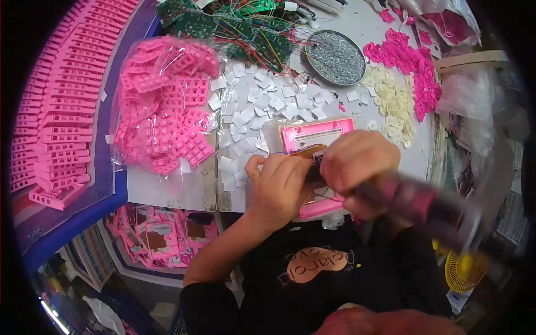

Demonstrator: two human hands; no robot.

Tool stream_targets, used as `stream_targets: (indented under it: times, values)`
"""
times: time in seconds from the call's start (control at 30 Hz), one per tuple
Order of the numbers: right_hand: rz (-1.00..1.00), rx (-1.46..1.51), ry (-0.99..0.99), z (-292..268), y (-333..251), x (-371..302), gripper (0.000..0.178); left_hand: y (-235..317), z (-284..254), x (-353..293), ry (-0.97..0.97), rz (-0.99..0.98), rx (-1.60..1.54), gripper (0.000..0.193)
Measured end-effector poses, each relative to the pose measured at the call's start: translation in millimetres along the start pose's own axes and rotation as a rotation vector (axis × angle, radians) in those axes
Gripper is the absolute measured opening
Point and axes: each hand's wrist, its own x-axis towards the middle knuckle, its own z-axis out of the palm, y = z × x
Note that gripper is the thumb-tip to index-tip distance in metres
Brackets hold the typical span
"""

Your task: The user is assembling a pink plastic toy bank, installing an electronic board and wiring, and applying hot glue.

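Observation:
A pink plastic housing (345, 126) lies in front of me at the table's near edge, partly hidden under both hands. My left hand (276, 187) is closed at its left side, with its fingertips pressed together by a flat brown part (312, 151) with thin wires. What those fingers pinch, if anything, is hidden. My right hand (360, 167) is wrapped round a dark electric screwdriver (416, 202), smeared by motion. Its body slants down to the right, and its front end points at the housing next to my left fingers.
White square pieces (268, 103) are scattered beyond my hands. A round dish of screws (335, 57), cream discs (393, 100) and magenta parts (405, 58) lie further right. Leftward are a bag of pink keypads (167, 106) and stacked pink frames (64, 120). Wired circuit boards (234, 33) lie at the back.

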Motion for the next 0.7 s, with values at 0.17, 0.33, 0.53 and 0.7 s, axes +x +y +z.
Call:
stream_targets:
  times: [0.17,0.33,0.53,0.7]
  values:
    - [0.64,-0.046,0.066,-25.4,-21.5,-18.5,0.117,-0.6,-8.6,3.4,-0.048,-0.009,0.06,0.047]
    - [0.389,-0.848,-0.335,-22.7,-29.7,-52.4,0.061,-3.6,-4.1,8.2,-0.109,-0.061,-0.052,0.053]
    - [0.76,-0.549,-0.167,-44.7,-14.9,-33.0,0.031,-6.5,19.3,-10.4,0.116,-0.265,-0.238,0.057]
    - [1.268,-0.282,-0.088,-60.3,-6.9,3.2,0.034,2.6,13.0,8.2,0.021,-0.146,0.002,0.061]
